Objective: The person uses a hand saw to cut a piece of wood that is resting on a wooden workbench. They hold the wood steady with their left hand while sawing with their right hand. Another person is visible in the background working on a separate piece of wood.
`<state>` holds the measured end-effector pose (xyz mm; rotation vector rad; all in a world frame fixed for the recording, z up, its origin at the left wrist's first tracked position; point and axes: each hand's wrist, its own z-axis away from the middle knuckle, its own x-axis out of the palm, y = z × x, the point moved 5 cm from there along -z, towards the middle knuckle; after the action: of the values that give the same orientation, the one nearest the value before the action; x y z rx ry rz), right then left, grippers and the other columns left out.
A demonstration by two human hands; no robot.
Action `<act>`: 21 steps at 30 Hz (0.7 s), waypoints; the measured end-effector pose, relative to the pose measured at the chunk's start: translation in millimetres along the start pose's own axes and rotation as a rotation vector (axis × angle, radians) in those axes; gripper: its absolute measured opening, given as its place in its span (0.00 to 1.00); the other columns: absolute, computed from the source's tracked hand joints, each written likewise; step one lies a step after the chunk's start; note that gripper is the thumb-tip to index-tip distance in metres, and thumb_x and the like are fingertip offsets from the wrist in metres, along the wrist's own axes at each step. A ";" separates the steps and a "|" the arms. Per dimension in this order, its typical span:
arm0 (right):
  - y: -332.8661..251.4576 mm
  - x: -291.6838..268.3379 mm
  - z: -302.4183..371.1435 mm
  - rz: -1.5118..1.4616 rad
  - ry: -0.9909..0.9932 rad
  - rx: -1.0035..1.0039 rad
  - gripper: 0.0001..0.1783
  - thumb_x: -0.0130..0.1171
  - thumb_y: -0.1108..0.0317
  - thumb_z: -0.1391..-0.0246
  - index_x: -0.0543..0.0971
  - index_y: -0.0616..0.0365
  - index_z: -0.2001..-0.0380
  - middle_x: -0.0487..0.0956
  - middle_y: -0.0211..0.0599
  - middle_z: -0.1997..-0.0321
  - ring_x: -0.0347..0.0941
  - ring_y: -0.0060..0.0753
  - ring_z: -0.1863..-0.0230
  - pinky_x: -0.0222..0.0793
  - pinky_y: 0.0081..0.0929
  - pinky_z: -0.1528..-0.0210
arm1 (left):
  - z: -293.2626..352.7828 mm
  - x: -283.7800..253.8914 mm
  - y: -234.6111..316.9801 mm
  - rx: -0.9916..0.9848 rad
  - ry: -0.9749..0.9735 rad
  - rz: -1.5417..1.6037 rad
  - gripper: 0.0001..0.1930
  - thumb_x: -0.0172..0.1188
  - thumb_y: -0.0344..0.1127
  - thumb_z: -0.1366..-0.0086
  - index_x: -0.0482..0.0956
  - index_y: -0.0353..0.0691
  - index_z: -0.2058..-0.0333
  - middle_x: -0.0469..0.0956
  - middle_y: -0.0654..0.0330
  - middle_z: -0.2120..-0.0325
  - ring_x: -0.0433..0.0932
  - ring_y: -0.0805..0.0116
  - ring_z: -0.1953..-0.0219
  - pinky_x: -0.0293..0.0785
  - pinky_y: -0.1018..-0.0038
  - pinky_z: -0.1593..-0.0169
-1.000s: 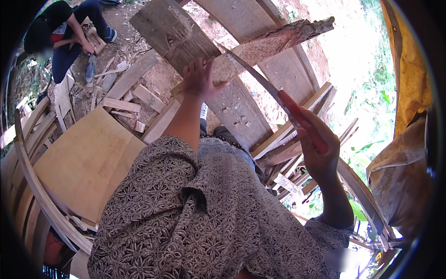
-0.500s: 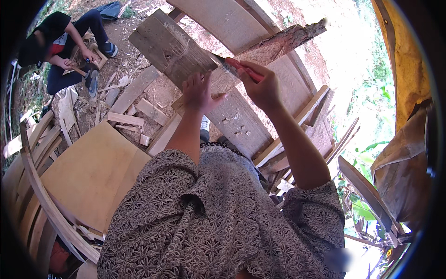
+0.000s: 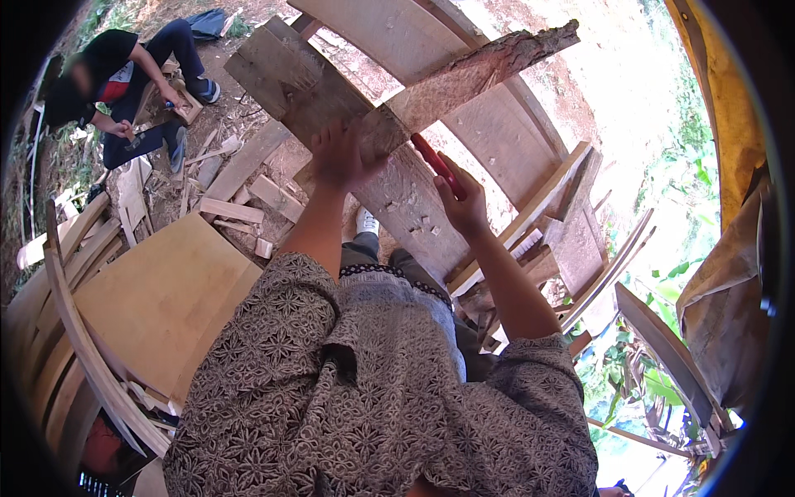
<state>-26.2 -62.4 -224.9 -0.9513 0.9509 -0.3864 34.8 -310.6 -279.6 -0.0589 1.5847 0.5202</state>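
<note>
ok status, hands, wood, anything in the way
Left hand braced on bark-edged board; right hand gripping red-handled tool, blade unclear. Board lies across a plank. Loose chips on that plank.

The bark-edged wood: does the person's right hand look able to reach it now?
Probably yes: the right hand is close to the bark-edged wood, and nothing seems to stand between them. However, it holds a red-handled tool, which may hinder grasping.

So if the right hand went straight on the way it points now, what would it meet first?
Likely the long, pale, bark-edged wooden plank, which lies just beyond the end of the slim red handle that the right hand grips; how near they are in depth is hard to judge.
</note>
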 end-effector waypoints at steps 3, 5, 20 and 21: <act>-5.9 -1.1 -1.9 0.013 0.033 -0.211 0.27 0.65 0.62 0.38 0.77 0.51 0.36 0.84 0.44 0.62 0.83 0.38 0.61 0.76 0.35 0.55 | 2.7 1.5 -1.1 0.009 0.044 0.001 0.49 0.70 0.70 0.53 0.69 0.46 0.38 0.71 0.49 0.47 0.70 0.48 0.43 0.64 0.51 0.43; -4.4 -1.6 -6.8 -0.072 0.007 -0.216 0.27 0.64 0.66 0.37 0.75 0.56 0.35 0.86 0.44 0.63 0.84 0.32 0.63 0.77 0.31 0.58 | 4.2 3.3 0.8 0.037 0.090 -0.005 0.50 0.71 0.70 0.53 0.69 0.45 0.38 0.71 0.48 0.47 0.71 0.48 0.44 0.65 0.50 0.44; 20.8 -36.7 71.7 -0.203 0.027 -0.217 0.27 0.59 0.77 0.37 0.74 0.59 0.35 0.85 0.39 0.46 0.80 0.20 0.55 0.75 0.22 0.54 | 5.5 24.3 -10.0 0.113 0.198 -0.100 0.47 0.69 0.74 0.53 0.72 0.45 0.44 0.71 0.51 0.49 0.72 0.50 0.45 0.66 0.51 0.44; 18.3 -46.3 81.0 -0.160 0.014 -0.254 0.28 0.56 0.81 0.38 0.73 0.60 0.34 0.84 0.39 0.43 0.80 0.19 0.53 0.75 0.22 0.54 | 6.7 22.8 -10.6 0.117 0.207 -0.085 0.47 0.69 0.74 0.53 0.72 0.46 0.43 0.71 0.51 0.49 0.72 0.50 0.45 0.66 0.51 0.44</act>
<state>13.0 19.7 -197.3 -1.2628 0.9536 -0.4139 42.5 -311.4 -304.4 -0.0934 1.8032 0.3636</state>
